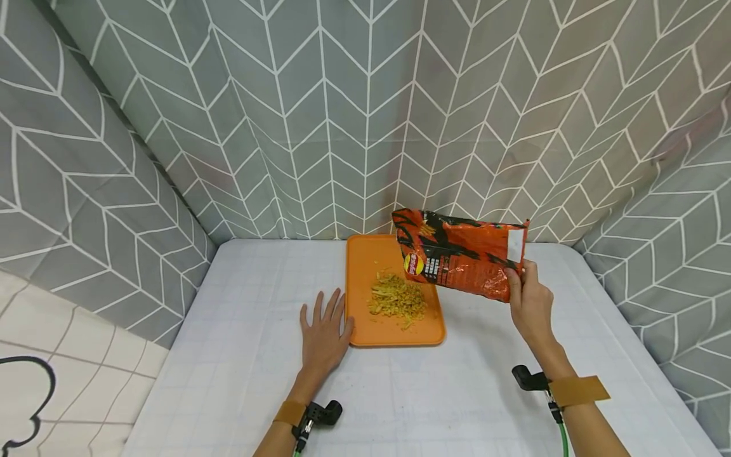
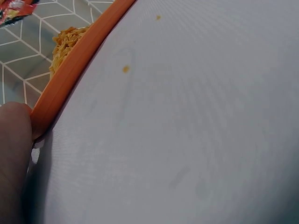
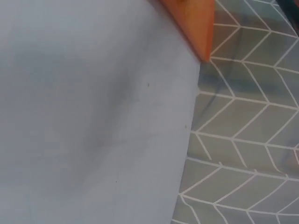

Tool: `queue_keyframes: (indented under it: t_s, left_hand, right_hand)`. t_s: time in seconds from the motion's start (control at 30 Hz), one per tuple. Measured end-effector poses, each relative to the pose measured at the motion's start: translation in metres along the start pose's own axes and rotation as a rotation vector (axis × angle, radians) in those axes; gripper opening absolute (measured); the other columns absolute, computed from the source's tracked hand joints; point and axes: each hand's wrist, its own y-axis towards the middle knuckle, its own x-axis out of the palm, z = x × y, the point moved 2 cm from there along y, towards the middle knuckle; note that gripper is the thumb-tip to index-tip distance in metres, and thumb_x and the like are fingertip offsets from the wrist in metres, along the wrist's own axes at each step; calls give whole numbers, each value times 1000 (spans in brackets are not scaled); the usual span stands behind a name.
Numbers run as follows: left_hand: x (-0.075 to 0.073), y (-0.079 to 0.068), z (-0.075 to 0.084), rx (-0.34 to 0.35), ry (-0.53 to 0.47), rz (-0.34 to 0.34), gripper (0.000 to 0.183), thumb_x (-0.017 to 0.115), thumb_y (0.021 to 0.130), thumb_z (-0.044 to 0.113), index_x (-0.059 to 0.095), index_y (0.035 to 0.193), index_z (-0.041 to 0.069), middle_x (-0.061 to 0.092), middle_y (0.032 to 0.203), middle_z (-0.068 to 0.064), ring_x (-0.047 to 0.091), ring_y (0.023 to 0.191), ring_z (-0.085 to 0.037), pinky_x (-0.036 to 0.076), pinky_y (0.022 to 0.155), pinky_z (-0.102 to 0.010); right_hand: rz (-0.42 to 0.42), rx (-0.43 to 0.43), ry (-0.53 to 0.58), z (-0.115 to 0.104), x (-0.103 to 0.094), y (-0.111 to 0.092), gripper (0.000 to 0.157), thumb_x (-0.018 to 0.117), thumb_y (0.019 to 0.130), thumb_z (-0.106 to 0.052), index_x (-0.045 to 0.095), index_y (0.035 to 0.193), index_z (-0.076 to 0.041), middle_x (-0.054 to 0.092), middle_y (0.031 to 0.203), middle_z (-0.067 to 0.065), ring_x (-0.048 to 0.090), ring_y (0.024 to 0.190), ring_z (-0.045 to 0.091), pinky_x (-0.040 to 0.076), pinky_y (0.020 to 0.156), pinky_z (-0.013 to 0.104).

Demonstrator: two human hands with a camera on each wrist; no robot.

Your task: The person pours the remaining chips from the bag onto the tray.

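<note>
My right hand (image 1: 530, 304) grips a red-orange snack bag (image 1: 471, 260) by its lower right corner, thumb on the printed side. The bag tilts down to the left, its left end over an orange tray (image 1: 365, 257). A loose heap of yellow, broken snack sticks (image 1: 396, 298) lies in the tray. Flat on the table beside the tray's left side is my left hand (image 1: 324, 336), fingers spread and thumb at the rim. In the left wrist view, the thumb (image 2: 14, 135) meets the tray's edge (image 2: 77, 70). The right wrist view leaves the right hand out.
A white cloth covers the table (image 1: 245, 304). Small yellow crumbs (image 2: 125, 69) lie on it near the tray. Grey curtains (image 1: 342, 114) with white chevron lines rise behind the table and at both sides. Each wrist carries a strapped camera, such as the right one (image 1: 531, 379).
</note>
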Motion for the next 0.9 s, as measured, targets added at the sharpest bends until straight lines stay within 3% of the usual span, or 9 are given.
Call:
queue_keyframes:
  t_s: [0.1,0.3,0.5,0.63,0.77,0.9]
  left_hand:
    - [0,0,0,0,4,5,62,42,106,48,37,161,21,30,171,1,20,161,-34,10,128,-65]
    - [0,-1,0,-5,-1,-3,62,42,106,49,37,161,21,29,172,1,19,161,-34,10,128,-65]
    - [-1,1,1,4,12,-4,62,42,106,49,37,161,21,29,172,1,19,161,-34,11,128,-65]
    - [-1,1,2,3,19,4,62,42,105,49,38,160,21,30,171,1,20,161,-34,12,128,-65]
    - [-1,1,1,1,9,0,61,41,106,49,38,160,21,30,171,1,19,161,-33,10,128,-65]
    - [-1,0,1,2,7,6,61,43,105,49,39,160,21,32,171,0,21,160,-34,11,128,-66]
  right_hand:
    - [43,49,24,1,-2,0,38,46,109,-31,50,112,6,57,57,17,35,48,5,25,44,25]
    - [-64,-129,-119,-1,0,-2,47,39,108,-40,52,111,5,58,55,14,33,40,10,24,42,25]
    - [16,-49,-82,0,-4,1,39,47,109,-32,51,109,7,56,56,15,35,42,14,24,43,25]
    - [-19,-85,-100,-1,-4,1,40,46,108,-33,52,112,6,64,61,18,38,41,14,26,43,25]
    - [-39,-142,-137,-2,-2,1,49,40,107,-42,53,112,6,62,58,16,32,39,10,25,41,24]
    - [31,-74,-105,-2,-4,3,51,38,109,-42,51,108,7,54,54,14,31,41,11,23,42,26]
